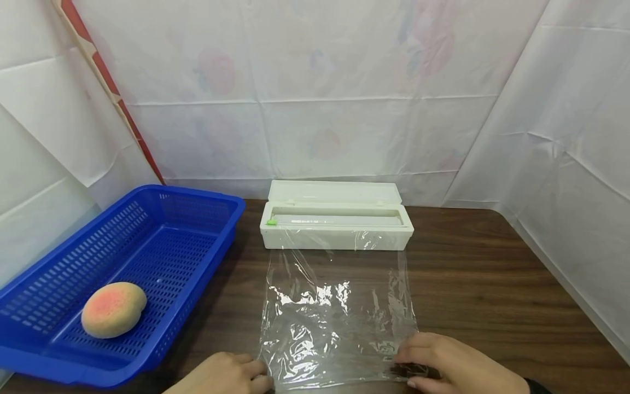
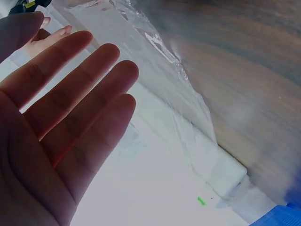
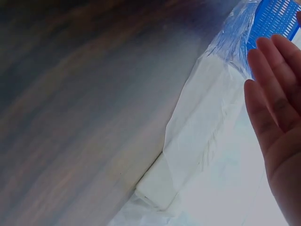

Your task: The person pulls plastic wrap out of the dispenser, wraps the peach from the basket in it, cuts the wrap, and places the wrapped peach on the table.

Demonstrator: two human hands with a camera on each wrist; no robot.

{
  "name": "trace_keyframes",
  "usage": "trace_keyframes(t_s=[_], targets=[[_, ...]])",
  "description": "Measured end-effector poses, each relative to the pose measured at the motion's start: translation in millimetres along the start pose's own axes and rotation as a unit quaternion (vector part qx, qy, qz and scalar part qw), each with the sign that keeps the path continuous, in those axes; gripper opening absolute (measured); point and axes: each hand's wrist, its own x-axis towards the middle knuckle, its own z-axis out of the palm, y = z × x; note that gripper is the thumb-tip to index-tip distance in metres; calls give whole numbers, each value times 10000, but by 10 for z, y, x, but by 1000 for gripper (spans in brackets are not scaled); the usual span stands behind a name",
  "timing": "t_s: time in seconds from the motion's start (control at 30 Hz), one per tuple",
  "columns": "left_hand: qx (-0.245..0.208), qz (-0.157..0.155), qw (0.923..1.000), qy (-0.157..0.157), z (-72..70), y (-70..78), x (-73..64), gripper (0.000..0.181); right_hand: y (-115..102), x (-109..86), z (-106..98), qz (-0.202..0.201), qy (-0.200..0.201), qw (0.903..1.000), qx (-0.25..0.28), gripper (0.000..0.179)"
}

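A sheet of clear cling film (image 1: 334,323) stretches over the table from a white cling film dispenser (image 1: 337,239), whose lid (image 1: 334,191) stands up at the back. A small green slider (image 1: 272,222) sits at the dispenser's left end. By the film's near left corner is my left hand (image 1: 228,375); in the left wrist view its fingers (image 2: 101,127) are extended and apart. My right hand (image 1: 453,364) lies at the near right corner, its fingertips over the film's edge. In the right wrist view its fingers (image 3: 265,89) look nearly straight. Whether either hand touches the film is unclear.
A blue plastic basket (image 1: 206,273) stands on the left, with a peach-shaped item (image 1: 113,310), cream and pink, inside. The dark wooden table (image 1: 472,284) extends to the right. White sheeting (image 1: 334,131) hangs behind and along both sides.
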Motion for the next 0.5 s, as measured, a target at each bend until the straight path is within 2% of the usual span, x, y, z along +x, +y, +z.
trace_keyframes(t_s=[0.3, 0.5], targets=[[328, -137, 9990, 270, -83, -13, 7, 22, 11, 16, 4, -292, 290, 9991, -37, 29], [496, -73, 9968, 616, -242, -35, 19, 32, -14, 21, -17, -349, 327, 9989, -1, 31]])
